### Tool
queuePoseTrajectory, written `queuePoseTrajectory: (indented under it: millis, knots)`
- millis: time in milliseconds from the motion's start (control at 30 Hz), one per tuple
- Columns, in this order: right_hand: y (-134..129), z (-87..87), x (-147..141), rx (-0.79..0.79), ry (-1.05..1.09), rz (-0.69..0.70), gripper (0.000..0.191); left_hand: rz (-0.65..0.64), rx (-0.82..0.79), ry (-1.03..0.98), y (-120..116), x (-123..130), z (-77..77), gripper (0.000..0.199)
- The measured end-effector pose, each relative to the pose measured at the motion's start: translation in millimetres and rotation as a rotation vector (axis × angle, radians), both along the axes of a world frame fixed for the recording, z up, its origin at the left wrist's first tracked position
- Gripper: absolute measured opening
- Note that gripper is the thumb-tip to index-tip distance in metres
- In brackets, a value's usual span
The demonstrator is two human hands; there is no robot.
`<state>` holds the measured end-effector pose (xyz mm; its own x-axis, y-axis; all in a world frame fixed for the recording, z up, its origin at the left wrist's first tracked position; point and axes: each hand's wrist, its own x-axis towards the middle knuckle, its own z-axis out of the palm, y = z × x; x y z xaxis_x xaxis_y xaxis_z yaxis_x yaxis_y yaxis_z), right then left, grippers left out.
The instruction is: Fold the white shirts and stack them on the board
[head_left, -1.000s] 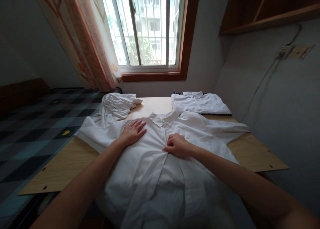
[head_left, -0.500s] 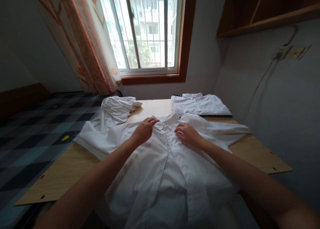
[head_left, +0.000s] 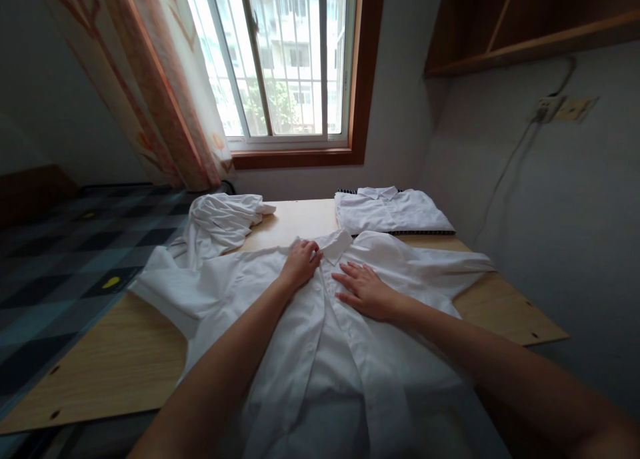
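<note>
A white button-up shirt (head_left: 323, 362) lies front side up with its collar at the far end and its front hanging unbuttoned. My left hand (head_left: 303, 262) is at the left side of the collar, fingers bent and closed on the cloth by the top of the front edge. Flat on the right front panel, just below the collar, rests my right hand (head_left: 366, 291) with its fingers spread. The shirt's sleeves stretch out to both sides, and its lower part runs toward me over the near edge of the board.
The shirt lies on a wooden board (head_left: 120, 359). A crumpled white garment (head_left: 220, 219) is at the far left, a folded white shirt (head_left: 395, 210) on a dark patterned item at the far right. Left is a checked bedcover (head_left: 45, 272); a cord (head_left: 505, 169) hangs on the right wall.
My right hand has gone from curled fingers to spread ones, pressed flat on the shirt slightly lower down. My left hand's fingers have bent onto the collar edge. The view has shifted slightly right.
</note>
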<state>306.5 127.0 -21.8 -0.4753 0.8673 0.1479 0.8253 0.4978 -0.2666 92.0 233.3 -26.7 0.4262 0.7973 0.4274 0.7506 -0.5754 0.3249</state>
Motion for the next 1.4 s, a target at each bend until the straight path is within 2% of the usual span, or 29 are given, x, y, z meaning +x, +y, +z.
queuePoseTrajectory:
  millis: [100,200,267,333,433,533,633,767,933,1033,1267,1333,1400]
  knots:
    - [22,16.9,21,0.174,0.091,-0.057,0.052,0.033,0.025,0.032,-15,-5,-1.5,0.015]
    - [50,33.5,53,0.335,0.044,-0.297,0.041,0.080,0.033,0.077,-28,-7,-2.5,0.013]
    - [64,38.7,74,0.286,-0.060,-0.427,0.033,0.107,0.029,0.098,-33,-7,-2.0,0.013]
    - [72,37.8,91,0.195,-0.145,-0.481,0.036,0.129,0.026,0.105,-34,-6,-1.5,0.014]
    - [78,28.2,108,0.120,-0.215,-0.425,0.042,0.156,0.035,0.105,-32,-5,-1.9,0.013]
    - [80,14.8,120,0.115,-0.161,-0.370,0.040,0.166,0.046,0.103,-29,-6,-2.9,0.010]
    - [78,2.9,128,0.147,-0.105,-0.395,0.038,0.177,0.040,0.083,-28,-9,-2.3,0.008]
    - [68,-4.1,132,0.184,-0.171,-0.502,0.040,0.190,0.019,0.061,-28,-14,-0.3,0.006]
    - [59,0.5,133,0.189,-0.293,-0.635,0.042,0.210,0.006,0.099,-23,-10,0.2,0.008]
    - [63,2.3,139,0.221,-0.346,-0.623,0.041,0.215,-0.022,0.118,-18,-3,0.8,0.009]
    - [73,7.4,159,0.161,-0.370,-0.570,0.033,0.202,-0.026,0.047,-5,6,0.9,0.009]
    - [70,15.3,153,0.217,-0.344,-0.558,0.029,0.180,-0.003,0.010,-7,7,3.7,0.013]
    - [65,24.9,135,0.284,-0.268,-0.538,0.028,0.131,0.040,-0.025,-12,9,9.2,0.022]
